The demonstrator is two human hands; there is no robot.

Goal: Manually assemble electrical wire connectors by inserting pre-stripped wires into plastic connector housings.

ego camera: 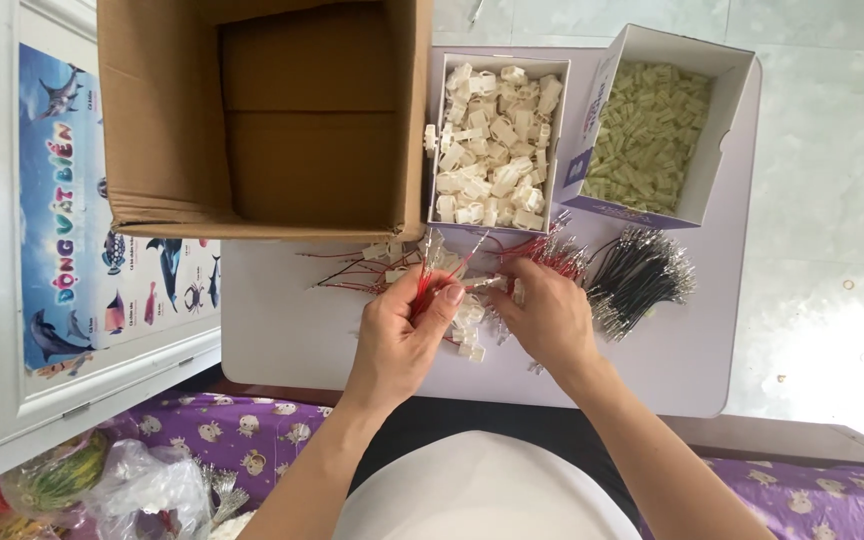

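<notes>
- Left hand (402, 335) closed in a pinch around a small bunch of red wires (430, 283), thumb on top, wire ends fanning up toward the big cardboard box (152, 120).
- Right hand (544, 312) curled, fingertips pinching a small white plastic connector (485, 284) just beside the left thumb; hands nearly touching.
- More red wires (352, 270) lie loose on the pale table (282, 340) left of the hands; a few white connectors (469, 335) sit under and between the hands.
- Bundle of black wires (642, 275) lies to the right, near the right hand but apart from it.
- Open carton of white connectors (497, 140) and open carton of pale green connectors (647, 135) stand at the far edge.
- Risk, as a judgement: the pinched bunch is loose, so a single wire could slip or snag on its neighbours.
- Risk: the connector is tiny and held by fingertips only; it could drop among the loose pieces below.
- Risk: red and black bundles lie close, ends could tangle.
</notes>
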